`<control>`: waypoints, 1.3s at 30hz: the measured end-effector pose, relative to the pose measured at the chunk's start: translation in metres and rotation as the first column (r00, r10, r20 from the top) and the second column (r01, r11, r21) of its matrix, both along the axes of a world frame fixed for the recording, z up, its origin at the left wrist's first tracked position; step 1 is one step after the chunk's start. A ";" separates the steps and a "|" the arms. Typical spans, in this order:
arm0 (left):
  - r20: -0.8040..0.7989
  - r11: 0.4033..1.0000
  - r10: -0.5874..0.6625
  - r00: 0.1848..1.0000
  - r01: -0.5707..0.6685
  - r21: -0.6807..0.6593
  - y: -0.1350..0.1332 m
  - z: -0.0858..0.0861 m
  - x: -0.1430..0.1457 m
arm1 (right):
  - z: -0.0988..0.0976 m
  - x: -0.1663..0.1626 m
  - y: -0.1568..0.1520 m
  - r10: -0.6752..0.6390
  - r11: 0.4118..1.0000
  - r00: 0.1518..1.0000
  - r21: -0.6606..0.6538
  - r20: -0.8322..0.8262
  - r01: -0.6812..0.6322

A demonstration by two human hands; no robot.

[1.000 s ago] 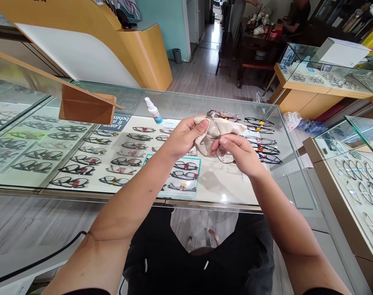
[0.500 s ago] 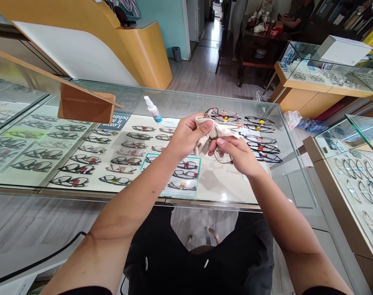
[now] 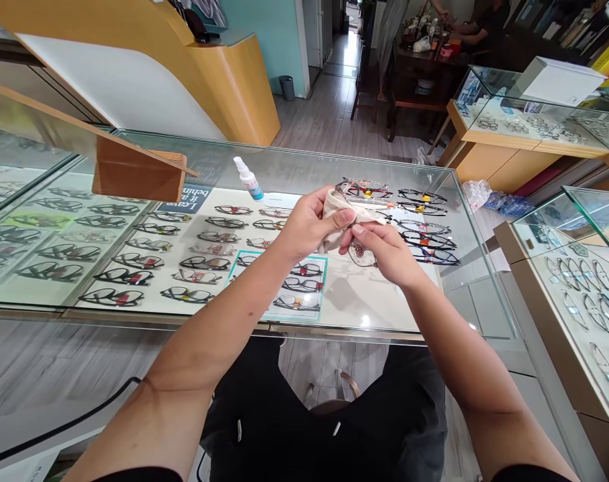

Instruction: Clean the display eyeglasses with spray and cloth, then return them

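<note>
Above the glass display counter [image 3: 465,221], my left hand [image 3: 309,224] is closed on a beige cleaning cloth [image 3: 337,204], with the thumb pressing the cloth down. My right hand [image 3: 385,251] pinches a pair of glasses [image 3: 361,252] by the frame; one lens shows below the fingers and the other is wrapped in the cloth. The two hands touch at the fingertips. A small white spray bottle [image 3: 247,179] with a blue label stands on the glass to the left of my hands.
Under the glass lie rows of several eyeglass frames [image 3: 199,261]. A wooden stand [image 3: 138,177] sits on the counter at left. More glass showcases [image 3: 575,268] stand to the right. People are at a dark table [image 3: 435,53] at the far back.
The cloth has bunched tighter in my left hand and the thumb has slid down over the lens. My right hand stays on the frame, shifted slightly left.
</note>
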State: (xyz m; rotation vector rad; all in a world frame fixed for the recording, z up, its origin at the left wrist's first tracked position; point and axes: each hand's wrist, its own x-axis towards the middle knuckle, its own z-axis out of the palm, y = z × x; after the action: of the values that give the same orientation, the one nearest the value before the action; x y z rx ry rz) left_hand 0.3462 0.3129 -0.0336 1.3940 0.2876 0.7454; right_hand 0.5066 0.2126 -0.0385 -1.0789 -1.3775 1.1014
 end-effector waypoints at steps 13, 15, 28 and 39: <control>-0.006 0.999 0.002 1.000 -0.003 -0.050 0.014 -0.001 -0.005 | 0.006 0.006 -0.001 -0.013 0.999 0.999 0.049 -0.041 0.015; 0.008 0.999 -0.023 1.000 0.023 -0.046 0.012 -0.003 -0.004 | 0.005 0.005 0.000 -0.007 0.999 0.999 0.042 -0.048 0.009; 0.012 0.992 0.109 0.994 -0.108 -0.065 0.013 -0.003 -0.003 | 0.003 0.005 0.000 -0.009 0.999 1.000 0.038 -0.019 0.010; 0.045 0.999 -0.037 0.998 0.039 -0.037 0.004 -0.005 0.003 | 0.002 0.005 0.004 0.043 0.999 0.999 0.008 -0.018 -0.043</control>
State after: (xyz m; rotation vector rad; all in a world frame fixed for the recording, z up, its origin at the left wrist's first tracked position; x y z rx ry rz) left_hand 0.3497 0.3167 -0.0386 1.3421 0.2385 0.7354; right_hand 0.5116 0.2169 -0.0363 -1.0353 -1.3952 1.1340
